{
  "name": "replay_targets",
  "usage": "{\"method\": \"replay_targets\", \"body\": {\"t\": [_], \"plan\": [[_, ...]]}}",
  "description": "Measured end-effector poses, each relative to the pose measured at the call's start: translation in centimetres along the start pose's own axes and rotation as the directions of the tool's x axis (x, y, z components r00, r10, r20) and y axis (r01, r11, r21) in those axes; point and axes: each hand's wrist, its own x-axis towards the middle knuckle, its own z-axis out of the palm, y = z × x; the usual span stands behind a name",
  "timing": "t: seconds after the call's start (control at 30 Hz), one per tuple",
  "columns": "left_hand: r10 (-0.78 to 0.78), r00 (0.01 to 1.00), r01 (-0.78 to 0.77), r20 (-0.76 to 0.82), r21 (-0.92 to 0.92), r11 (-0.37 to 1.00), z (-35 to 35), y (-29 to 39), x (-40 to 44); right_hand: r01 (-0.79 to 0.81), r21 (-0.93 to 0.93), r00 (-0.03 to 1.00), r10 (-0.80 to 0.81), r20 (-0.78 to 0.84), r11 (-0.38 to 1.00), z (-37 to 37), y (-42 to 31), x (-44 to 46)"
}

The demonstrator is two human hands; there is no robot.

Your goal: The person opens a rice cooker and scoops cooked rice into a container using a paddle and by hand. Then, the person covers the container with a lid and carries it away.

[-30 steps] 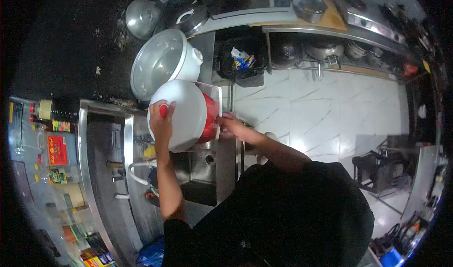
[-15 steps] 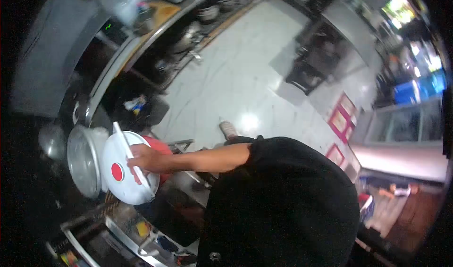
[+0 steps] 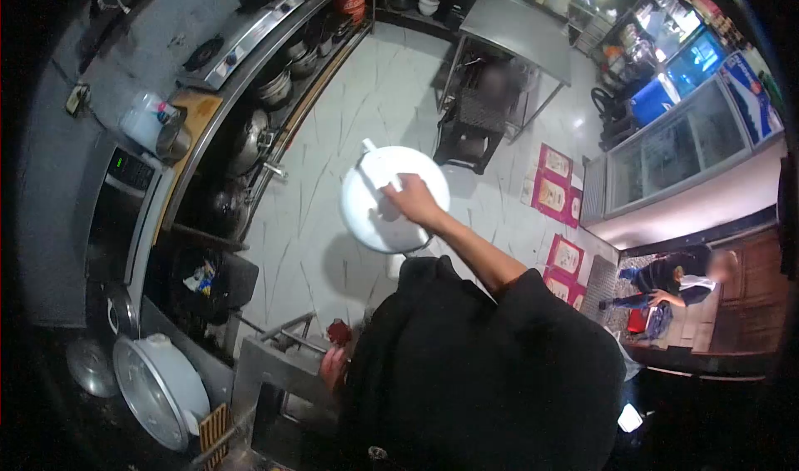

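Note:
My right hand [image 3: 408,198] is closed on the bar handle of a white round-lidded container [image 3: 424,167], held over the tiled floor in front of me. The handle crosses the lid, and my fingers cover its middle. Whatever lies below the lid is hidden. Lower left, my left hand [image 3: 333,367] shows only in part beside a metal stand [image 3: 283,350]. Its fingers appear curled at a small dark red thing [image 3: 339,331] whose kind I cannot make out; my black shirt covers the rest.
A large metal pot [image 3: 158,388] stands lower left, near a microwave [image 3: 125,213]. Along the left runs a counter [image 3: 200,121] with pots beneath. Ahead are a steel table [image 3: 520,34] and a dark crate [image 3: 474,130]. A glass-topped freezer [image 3: 674,155] and another person [image 3: 674,275] are on the right.
My right hand has carried the white container away from the large pot, rightward and out over the floor. My view has turned left and steadied. My left hand now shows beside the metal stand.

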Motion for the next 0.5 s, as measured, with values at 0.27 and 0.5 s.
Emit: {"method": "replay_targets", "body": {"t": [0.27, 0.5], "plan": [[-0.639, 0.767, 0.607, -0.060, -0.256, 0.753, 2.6, 2.7, 10.1, -0.103, -0.352, 0.805, -0.130, -0.579, 0.930, -23.5, 11.1, 18.1], [-0.794, 0.586, 0.764, -0.165, -0.213, 0.609, 10.1, 8.2, 19.2, -0.232, -0.065, 0.826, 0.161, -0.540, 0.971, -41.0, 18.5, 36.6]]}}
